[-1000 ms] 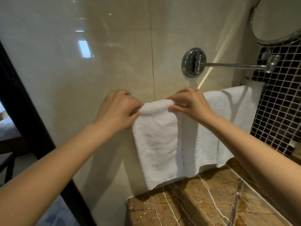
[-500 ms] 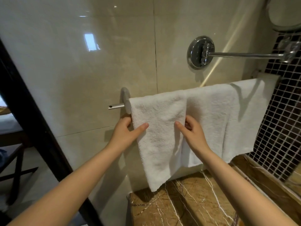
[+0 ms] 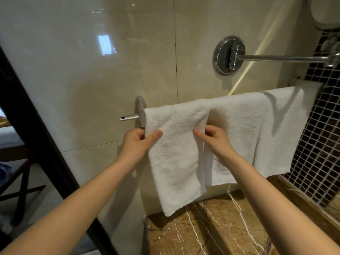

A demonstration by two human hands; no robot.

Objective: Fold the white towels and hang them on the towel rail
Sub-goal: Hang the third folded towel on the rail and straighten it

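Note:
Three folded white towels hang side by side over the chrome towel rail [image 3: 129, 117] on the beige tiled wall. The leftmost towel [image 3: 176, 159] hangs lowest. My left hand [image 3: 137, 144] pinches its left edge, thumb on the front. My right hand [image 3: 214, 139] pinches its right edge, fingers tucked behind. To the right hang the middle towel [image 3: 237, 133] and the right towel [image 3: 287, 133]. Most of the rail is hidden under the towels.
A chrome wall mount [image 3: 229, 55] with a long arm sticks out above the towels toward a round mirror [image 3: 325, 13]. A brown marble counter [image 3: 211, 230] lies below. Dark mosaic tiles [image 3: 320, 144] cover the right wall. A black door frame [image 3: 36, 137] runs down the left.
Both hands dropped from the top of the leftmost towel on the rail to its side edges a little lower, and now pinch them. The rail's left end has come into view.

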